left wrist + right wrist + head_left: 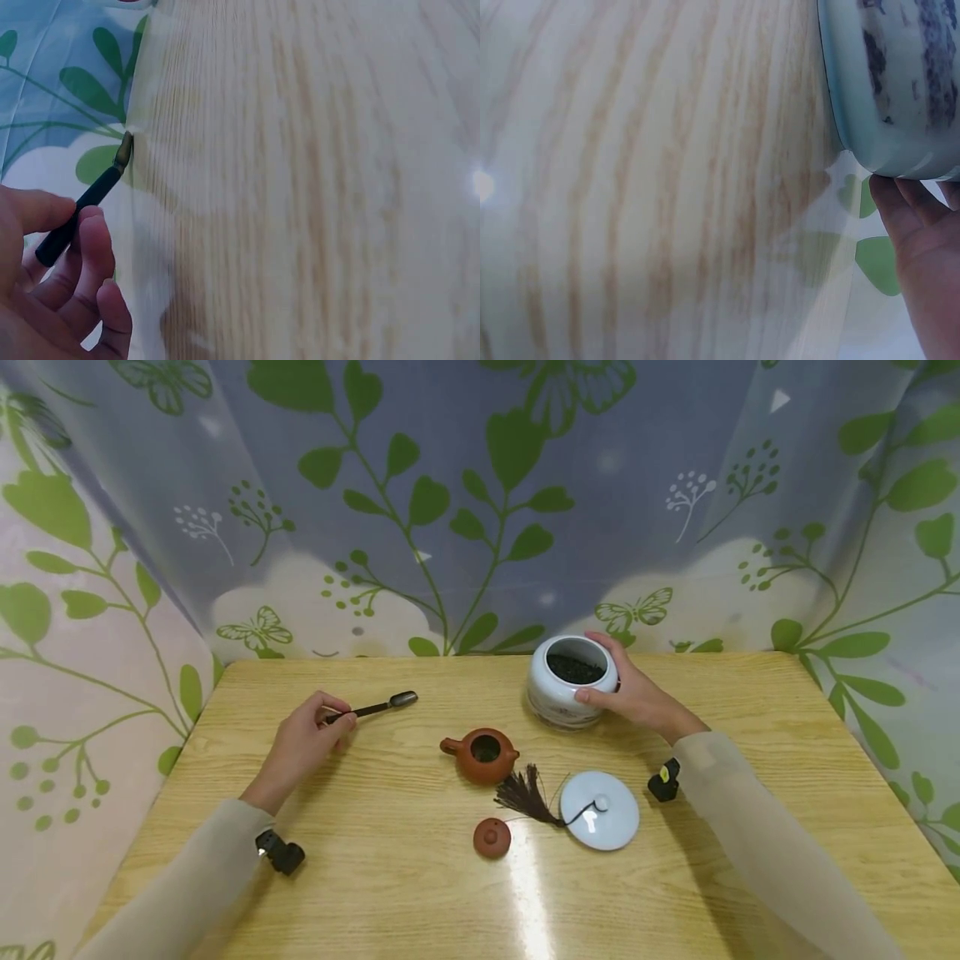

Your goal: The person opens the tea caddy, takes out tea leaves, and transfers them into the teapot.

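My left hand point(307, 739) pinches the dark handle of a small tea scoop point(403, 699) between thumb and fingers, above the left part of the table. The scoop's bowl points right and is also seen in the left wrist view point(124, 150). My right hand point(637, 693) grips a white porcelain jar point(564, 708) by its right side, thumb at the front near the rim and fingers behind. Dark tea leaves point(576, 669) lie inside the jar. Blue markings show on its wall point(907, 67) in the right wrist view.
A reddish-brown clay teapot point(480, 768) stands lidless in the middle, its handle to the left. Its small lid point(492, 838) lies in front. Right of that rests the white jar lid point(611, 822), with a dark tassel point(527, 795) tied to its knob. A patterned curtain point(480, 527) hangs behind the table.
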`<state>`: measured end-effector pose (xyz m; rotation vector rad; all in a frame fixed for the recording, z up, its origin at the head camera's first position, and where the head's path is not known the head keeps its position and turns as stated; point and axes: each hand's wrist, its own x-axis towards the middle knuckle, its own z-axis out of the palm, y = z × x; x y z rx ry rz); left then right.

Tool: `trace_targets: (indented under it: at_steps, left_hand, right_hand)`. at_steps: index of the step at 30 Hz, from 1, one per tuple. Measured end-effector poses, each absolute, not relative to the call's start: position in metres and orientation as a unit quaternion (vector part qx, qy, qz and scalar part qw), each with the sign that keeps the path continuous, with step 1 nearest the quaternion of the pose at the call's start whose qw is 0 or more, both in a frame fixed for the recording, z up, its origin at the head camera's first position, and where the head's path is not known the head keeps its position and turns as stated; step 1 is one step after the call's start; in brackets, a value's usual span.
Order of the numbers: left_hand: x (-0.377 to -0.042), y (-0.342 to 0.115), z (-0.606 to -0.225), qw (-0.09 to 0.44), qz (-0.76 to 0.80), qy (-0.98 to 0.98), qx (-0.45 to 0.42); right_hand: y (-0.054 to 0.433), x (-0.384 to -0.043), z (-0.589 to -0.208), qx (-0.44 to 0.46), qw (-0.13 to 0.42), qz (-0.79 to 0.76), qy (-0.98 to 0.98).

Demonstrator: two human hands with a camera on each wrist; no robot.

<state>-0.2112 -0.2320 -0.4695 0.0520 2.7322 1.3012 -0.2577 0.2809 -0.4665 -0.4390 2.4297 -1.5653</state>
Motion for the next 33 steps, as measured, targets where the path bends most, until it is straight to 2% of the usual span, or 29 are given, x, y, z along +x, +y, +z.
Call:
trace_targets:
  at_steps: [13,33]
  left_hand:
    - [-0.2141,-0.2372,-0.4723,0.09,0.389,0.916,0.032]
    - [-0.2069,-0.2359,-0.4796,0.017,0.302,0.949,0.087]
  right_hand:
    - [0.2809,-0.256,-0.4656,-0.145,0.11,-0.531,0.828]
    - [0.2804,-0.2596,-0.469,-0.152,0.103,-0.53,0.828]
